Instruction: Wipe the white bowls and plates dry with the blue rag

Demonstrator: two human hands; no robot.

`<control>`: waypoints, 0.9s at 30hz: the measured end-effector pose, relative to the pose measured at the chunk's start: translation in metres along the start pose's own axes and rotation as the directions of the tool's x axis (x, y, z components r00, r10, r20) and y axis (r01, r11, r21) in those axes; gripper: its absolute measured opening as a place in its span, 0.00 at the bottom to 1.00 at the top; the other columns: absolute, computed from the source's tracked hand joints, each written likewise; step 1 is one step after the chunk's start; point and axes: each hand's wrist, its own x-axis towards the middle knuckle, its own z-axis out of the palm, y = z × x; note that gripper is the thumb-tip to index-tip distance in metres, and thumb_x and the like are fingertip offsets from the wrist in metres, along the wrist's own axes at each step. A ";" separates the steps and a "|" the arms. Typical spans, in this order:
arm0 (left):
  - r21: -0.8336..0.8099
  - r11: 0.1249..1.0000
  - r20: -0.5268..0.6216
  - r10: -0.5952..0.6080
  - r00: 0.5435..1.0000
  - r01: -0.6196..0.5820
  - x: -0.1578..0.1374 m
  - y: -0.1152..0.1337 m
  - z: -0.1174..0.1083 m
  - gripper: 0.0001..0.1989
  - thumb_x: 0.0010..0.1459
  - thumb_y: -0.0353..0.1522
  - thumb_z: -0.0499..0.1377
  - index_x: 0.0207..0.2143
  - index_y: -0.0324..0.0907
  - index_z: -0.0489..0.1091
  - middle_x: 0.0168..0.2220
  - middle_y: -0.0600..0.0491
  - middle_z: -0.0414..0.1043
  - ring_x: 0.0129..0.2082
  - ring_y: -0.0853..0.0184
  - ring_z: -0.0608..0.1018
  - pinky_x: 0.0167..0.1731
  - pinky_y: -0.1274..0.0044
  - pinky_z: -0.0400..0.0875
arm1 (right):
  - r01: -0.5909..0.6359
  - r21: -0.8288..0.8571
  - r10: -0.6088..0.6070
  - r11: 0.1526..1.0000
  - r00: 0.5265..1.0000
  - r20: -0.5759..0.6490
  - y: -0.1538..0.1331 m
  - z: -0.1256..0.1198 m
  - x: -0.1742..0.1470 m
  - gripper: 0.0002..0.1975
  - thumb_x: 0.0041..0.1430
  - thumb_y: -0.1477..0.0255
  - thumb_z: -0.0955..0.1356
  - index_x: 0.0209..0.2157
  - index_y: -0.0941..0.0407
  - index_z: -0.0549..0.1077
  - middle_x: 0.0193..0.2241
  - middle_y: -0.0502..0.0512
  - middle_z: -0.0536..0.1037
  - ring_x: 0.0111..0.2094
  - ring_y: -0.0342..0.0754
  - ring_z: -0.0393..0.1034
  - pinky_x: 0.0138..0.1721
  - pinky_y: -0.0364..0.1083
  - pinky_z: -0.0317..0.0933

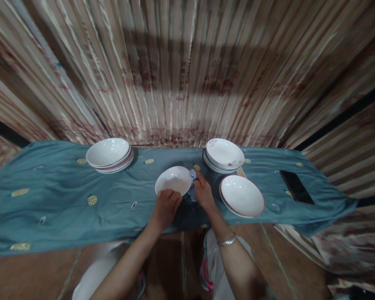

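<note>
A white bowl [172, 179] is tilted toward me over the middle of the table. My left hand [166, 206] grips its near rim, fingers over the inside edge. Against the bowl's right side, my right hand [203, 189] pinches a blue-and-white cloth [192, 192], part of which hangs below the fingers. Right of that hand lie red-rimmed white dishes [242, 196], one on another. Behind them is a stack of white plates with a flower pattern [225, 153]. Another stack of white bowls [108, 152] stands at the back left.
A blue-green patterned cloth [65, 196] covers the long table. Toward the right end lies a black phone [296, 186]. A pleated curtain [175, 75] hangs right behind the table's far edge. Brown floor [165, 266] shows below the front edge.
</note>
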 end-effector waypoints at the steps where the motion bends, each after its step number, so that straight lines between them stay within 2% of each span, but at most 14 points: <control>1: 0.006 1.000 0.017 0.001 1.000 -0.001 -0.001 0.001 0.000 0.15 0.67 0.34 0.45 0.34 0.41 0.70 0.31 0.50 0.70 0.35 0.63 0.72 0.40 0.69 0.63 | -0.008 0.011 0.008 1.000 1.000 0.016 -0.001 -0.002 0.001 0.22 0.60 0.71 0.57 0.53 0.54 0.70 0.50 0.55 0.76 0.52 0.50 0.70 0.53 0.48 0.62; 5: 0.025 0.999 0.071 0.026 0.997 -0.028 -0.005 0.004 -0.001 0.14 0.66 0.34 0.47 0.35 0.41 0.69 0.33 0.49 0.71 0.37 0.62 0.72 0.40 0.69 0.63 | -0.027 -0.027 0.028 0.999 0.999 0.045 -0.001 -0.010 0.004 0.18 0.63 0.63 0.59 0.47 0.53 0.74 0.42 0.54 0.79 0.46 0.49 0.73 0.48 0.46 0.65; 9: 0.030 0.998 0.082 0.060 0.995 -0.063 -0.007 0.006 -0.001 0.13 0.66 0.35 0.47 0.35 0.40 0.69 0.33 0.49 0.72 0.37 0.62 0.72 0.40 0.68 0.65 | 0.013 -0.142 -0.005 0.990 0.998 0.057 0.008 -0.011 0.004 0.15 0.60 0.65 0.62 0.46 0.53 0.74 0.35 0.51 0.79 0.39 0.48 0.74 0.42 0.45 0.65; 12: -0.009 0.994 0.029 0.106 0.994 -0.106 -0.007 0.006 0.002 0.12 0.65 0.34 0.49 0.37 0.39 0.70 0.37 0.47 0.73 0.42 0.60 0.74 0.44 0.66 0.67 | 0.027 -0.217 -0.014 0.976 0.998 0.062 0.014 -0.011 0.005 0.15 0.60 0.67 0.61 0.45 0.53 0.74 0.35 0.52 0.79 0.37 0.49 0.73 0.40 0.45 0.64; 16: -0.084 0.983 -0.090 0.156 0.984 -0.164 -0.008 0.004 0.008 0.09 0.63 0.31 0.52 0.40 0.40 0.70 0.44 0.46 0.74 0.54 0.58 0.70 0.51 0.62 0.67 | 0.037 -0.310 -0.011 0.950 0.996 0.085 0.017 -0.014 0.005 0.15 0.60 0.68 0.61 0.43 0.54 0.75 0.33 0.53 0.79 0.36 0.49 0.73 0.38 0.44 0.62; 20: -0.104 0.981 -0.158 0.144 0.977 -0.161 -0.009 -0.001 0.009 0.13 0.63 0.31 0.51 0.49 0.41 0.68 0.52 0.44 0.71 0.59 0.58 0.66 0.57 0.58 0.62 | 0.055 -0.362 -0.018 0.931 0.994 0.105 0.016 -0.015 0.005 0.14 0.61 0.68 0.60 0.39 0.55 0.75 0.30 0.53 0.78 0.33 0.49 0.72 0.36 0.44 0.61; 22: -0.118 0.986 -0.185 0.099 0.978 -0.122 -0.010 -0.004 0.008 0.16 0.64 0.31 0.51 0.53 0.42 0.65 0.55 0.43 0.68 0.61 0.59 0.64 0.60 0.57 0.58 | 0.059 -0.381 -0.019 0.923 0.994 0.107 0.016 -0.016 0.005 0.14 0.61 0.68 0.59 0.39 0.54 0.75 0.29 0.53 0.77 0.33 0.50 0.72 0.35 0.44 0.60; 24: -0.168 0.985 -0.215 -0.009 0.977 -0.028 -0.011 -0.011 0.007 0.20 0.63 0.33 0.51 0.57 0.42 0.62 0.59 0.42 0.64 0.63 0.58 0.62 0.61 0.57 0.55 | 0.064 -0.397 -0.023 0.916 0.994 0.106 0.015 -0.015 0.004 0.14 0.62 0.68 0.59 0.40 0.55 0.75 0.30 0.53 0.78 0.34 0.50 0.72 0.35 0.44 0.61; 26: -0.274 0.954 -0.228 -0.184 0.956 0.118 -0.014 -0.018 0.009 0.25 0.62 0.37 0.52 0.61 0.41 0.57 0.62 0.40 0.59 0.64 0.57 0.59 0.62 0.57 0.52 | 0.070 -0.421 -0.028 0.905 0.994 0.105 0.015 -0.015 0.004 0.15 0.63 0.68 0.59 0.42 0.55 0.75 0.33 0.55 0.79 0.36 0.50 0.73 0.37 0.44 0.61; 27: -0.353 0.913 -0.222 -0.293 0.930 0.203 -0.015 -0.022 0.011 0.27 0.62 0.38 0.53 0.62 0.41 0.56 0.63 0.40 0.58 0.65 0.56 0.58 0.62 0.57 0.52 | 0.073 -0.437 -0.029 0.896 0.994 0.106 0.014 -0.014 0.004 0.15 0.63 0.69 0.59 0.44 0.55 0.74 0.35 0.55 0.79 0.37 0.50 0.73 0.38 0.43 0.61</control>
